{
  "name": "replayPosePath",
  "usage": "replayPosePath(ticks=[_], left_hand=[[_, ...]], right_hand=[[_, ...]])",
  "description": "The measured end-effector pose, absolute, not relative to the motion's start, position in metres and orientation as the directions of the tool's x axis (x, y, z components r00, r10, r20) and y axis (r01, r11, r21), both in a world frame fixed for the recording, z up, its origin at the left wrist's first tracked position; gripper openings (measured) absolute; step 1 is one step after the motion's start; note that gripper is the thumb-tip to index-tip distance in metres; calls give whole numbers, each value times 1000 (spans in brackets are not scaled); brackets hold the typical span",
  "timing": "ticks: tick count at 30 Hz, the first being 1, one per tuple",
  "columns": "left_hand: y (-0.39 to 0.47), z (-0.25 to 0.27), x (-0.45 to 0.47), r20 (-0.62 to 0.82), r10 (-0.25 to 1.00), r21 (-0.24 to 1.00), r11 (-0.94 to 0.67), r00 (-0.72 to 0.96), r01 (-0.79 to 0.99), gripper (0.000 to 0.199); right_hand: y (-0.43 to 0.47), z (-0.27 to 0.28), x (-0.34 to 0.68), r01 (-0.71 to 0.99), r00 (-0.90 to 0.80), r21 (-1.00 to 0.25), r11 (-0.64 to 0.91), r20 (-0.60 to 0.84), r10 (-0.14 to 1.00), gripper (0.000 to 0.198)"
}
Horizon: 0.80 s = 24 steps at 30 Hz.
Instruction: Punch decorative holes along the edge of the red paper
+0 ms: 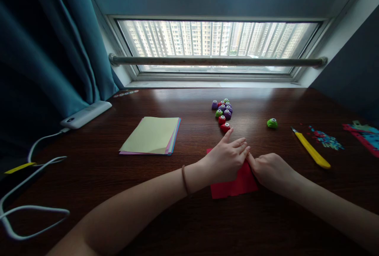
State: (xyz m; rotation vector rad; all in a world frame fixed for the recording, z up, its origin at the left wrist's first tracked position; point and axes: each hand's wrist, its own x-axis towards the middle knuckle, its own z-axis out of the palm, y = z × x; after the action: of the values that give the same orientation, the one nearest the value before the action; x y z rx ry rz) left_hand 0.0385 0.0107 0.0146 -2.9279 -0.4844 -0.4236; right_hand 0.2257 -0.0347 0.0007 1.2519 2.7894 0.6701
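A red sheet of paper (237, 185) lies flat on the dark wooden table (189, 224) in front of me. My left hand (225, 160) presses down on its upper part, fingers spread flat. My right hand (271, 171) rests on the sheet's right edge, fingertips meeting the left hand's. Just beyond the hands sits a cluster of several small craft punches (223, 112) in purple, green and red, with the nearest red one close to my left index finger.
A stack of coloured paper (152, 135) lies to the left. A lone green punch (272, 123), a yellow utility knife (312, 149), paper scraps (325, 139) and a cut red-and-blue sheet (365, 135) lie on the right. A white power bank (85, 114) with cables sits far left.
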Motion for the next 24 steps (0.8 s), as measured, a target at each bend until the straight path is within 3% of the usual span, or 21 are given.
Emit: replayPosePath(ticks=[5,8,12,18,24], left_hand=[[12,5,38,328,309,-54,-937,893,345,47],[12,-4,37,354,355,14,-927,865,375,45],[11,-9,37,312,475,166,-880,823,445,48],[13,-10,37,264,627,294,-776,733,558,70],[14,-13,37,211,635,322,-763,743,560,73]], right_hand=[[-36,-1,228,729,-658,367,577,144,739,33],[-35,-4,234,765,-629,289,575,147,763,33],[-31,-8,242,827,-562,81,556,165,811,38],[-25,-10,249,819,-403,-381,430,153,903,67],[-17,-11,254,776,-373,-519,357,79,925,38]])
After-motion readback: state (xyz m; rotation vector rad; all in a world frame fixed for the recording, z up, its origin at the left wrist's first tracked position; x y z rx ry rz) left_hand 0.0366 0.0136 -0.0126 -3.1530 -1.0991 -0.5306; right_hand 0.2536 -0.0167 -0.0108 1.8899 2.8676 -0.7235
